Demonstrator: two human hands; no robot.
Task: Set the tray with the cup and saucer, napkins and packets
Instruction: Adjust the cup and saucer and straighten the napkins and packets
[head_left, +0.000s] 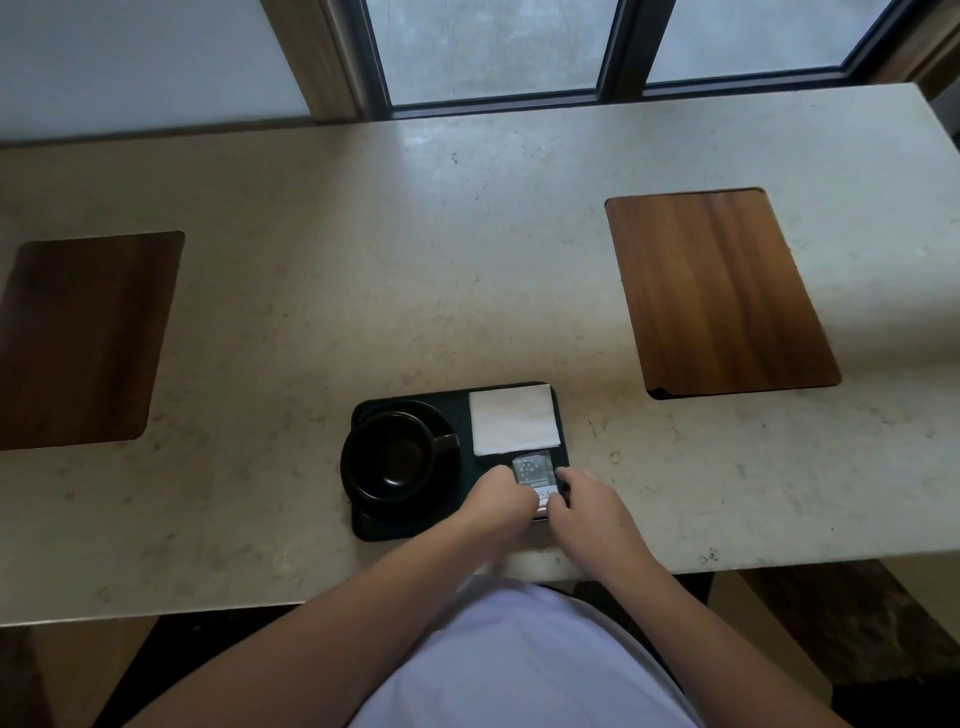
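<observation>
Head cam looks down at a long pale stone counter with two wooden mats, one on the left and one on the right. A dark tray sits near the front edge, with a black cup on its saucer at the left and a white napkin at the back right. Both forearms reach in from below, hands close together. The left hand and right hand have their fingers curled, pinching the packets from either side, right in front of the napkin on the tray.
</observation>
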